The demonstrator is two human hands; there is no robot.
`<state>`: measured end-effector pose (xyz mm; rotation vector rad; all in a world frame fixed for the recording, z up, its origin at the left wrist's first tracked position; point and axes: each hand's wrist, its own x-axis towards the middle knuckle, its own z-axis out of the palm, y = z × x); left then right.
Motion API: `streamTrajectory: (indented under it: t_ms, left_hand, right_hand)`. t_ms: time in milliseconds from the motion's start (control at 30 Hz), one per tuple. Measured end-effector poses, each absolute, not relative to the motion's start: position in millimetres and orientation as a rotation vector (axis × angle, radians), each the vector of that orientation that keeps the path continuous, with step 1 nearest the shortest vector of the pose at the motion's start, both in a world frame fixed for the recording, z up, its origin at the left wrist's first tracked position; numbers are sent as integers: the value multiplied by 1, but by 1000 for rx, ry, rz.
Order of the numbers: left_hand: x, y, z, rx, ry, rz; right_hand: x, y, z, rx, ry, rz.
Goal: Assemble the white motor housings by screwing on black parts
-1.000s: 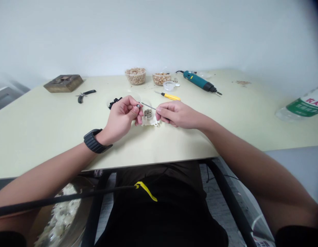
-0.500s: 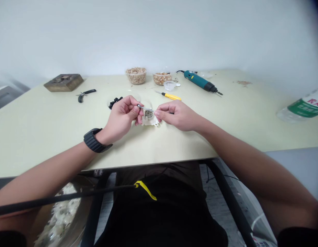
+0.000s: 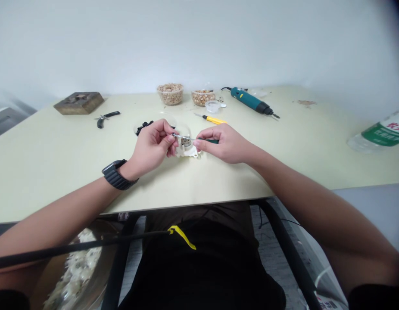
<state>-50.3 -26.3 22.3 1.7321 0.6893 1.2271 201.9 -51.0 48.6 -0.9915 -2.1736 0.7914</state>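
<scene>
A slender screwdriver with a dark green handle and a thin steel shaft is grasped in the right hand, its handle held firmly between thumb and fingertips. The shaft points across to the left hand, whose thumb and forefinger are closed on a tiny silver metal part at the shaft's far end; whether the two touch is too small to tell. Both grips are closed and held just above a round grey metal component, seated in an irregular white moulded plastic housing. The housing lies on the table between the hands, with neither hand clearly touching it.

Just behind the left hand, a shallow clear dish holds small black pieces. A black strap watch circles the left wrist. Beyond the hands, on the pale cream table, lie a yellow-handled screwdriver, black-handled pliers and a square wooden block. Farther back stand two clear plastic tubs of tan granules, a small clear cup and a teal electric screwdriver. A plastic water bottle with a green label lies at the right edge of the view.
</scene>
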Motion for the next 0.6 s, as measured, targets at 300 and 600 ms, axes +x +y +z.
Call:
streamTrajectory:
  t_ms: [300, 600]
  left_hand:
    - [-50, -27, 18, 1744, 731, 1251]
    - [-50, -34, 23, 1744, 762, 1243]
  right_hand:
    - [202, -51, 48, -951, -2185, 777]
    - [192, -55, 43, -1069, -2214, 766]
